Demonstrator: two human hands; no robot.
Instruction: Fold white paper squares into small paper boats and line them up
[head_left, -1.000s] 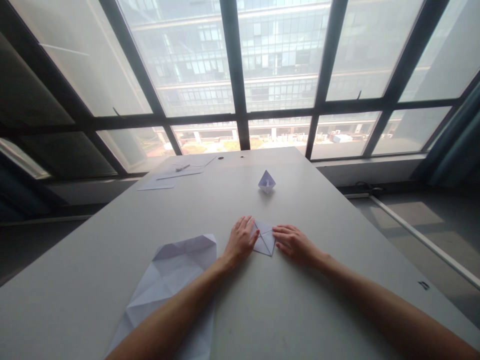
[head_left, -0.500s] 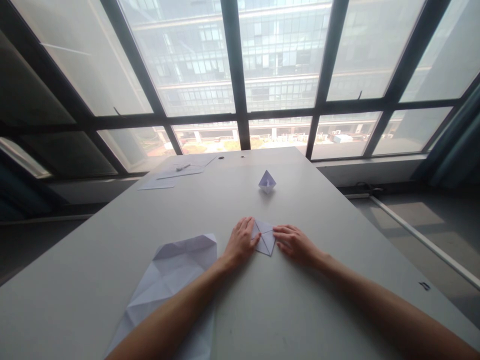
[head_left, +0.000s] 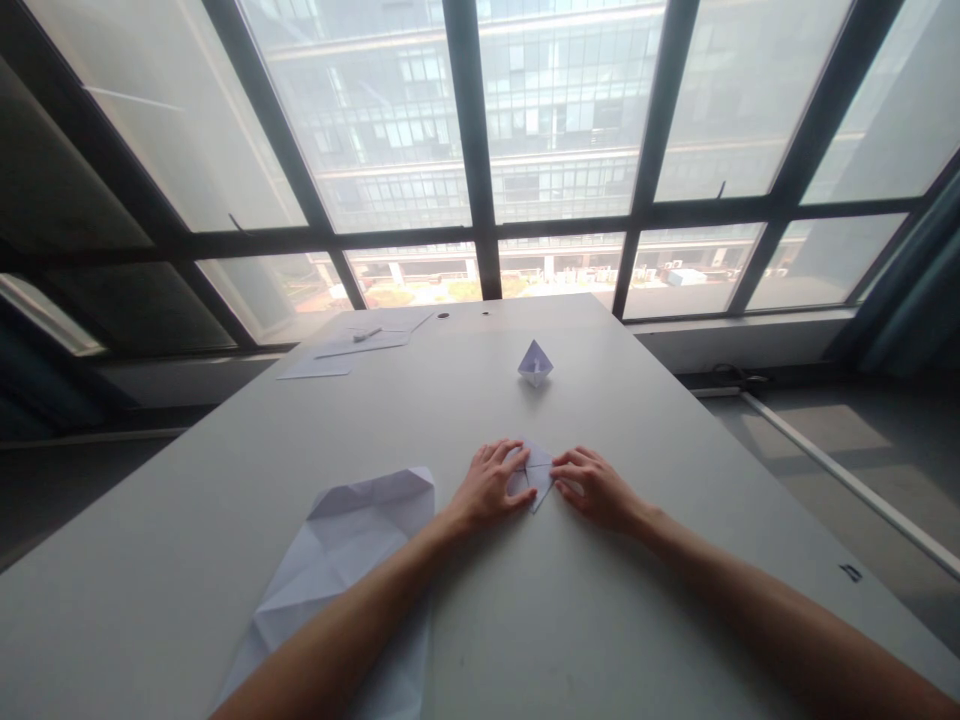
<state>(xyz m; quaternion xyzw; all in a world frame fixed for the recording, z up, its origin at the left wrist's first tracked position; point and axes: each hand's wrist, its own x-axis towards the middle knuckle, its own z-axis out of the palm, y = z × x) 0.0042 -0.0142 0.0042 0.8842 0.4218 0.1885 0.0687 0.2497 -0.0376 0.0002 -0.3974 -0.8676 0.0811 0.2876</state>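
Note:
A small white sheet folded into a diamond-shaped packet [head_left: 540, 471] lies on the white table, with crease lines meeting near its middle. My left hand [head_left: 491, 483] rests over its left side, fingers spread, thumb and forefinger lying apart on the paper. At the right corner, my right hand [head_left: 596, 490] has its bent fingers and thumb closed on the edge. Parts of the packet are hidden under the left fingers. Beyond it stands a folded paper boat [head_left: 535, 365]. A larger creased paper [head_left: 352, 545] lies partly beneath my left forearm.
Several flat sheets [head_left: 319, 365] lie at the table's far left, with a small pale object [head_left: 367, 335] on them. A small dark item [head_left: 850, 572] sits near the right edge of the table [head_left: 712, 470]. Tall windows rise beyond the far end.
My left fingers have shifted right over the folded packet and spread wider. The packet has turned slightly. My right fingers have curled a little more at its corner.

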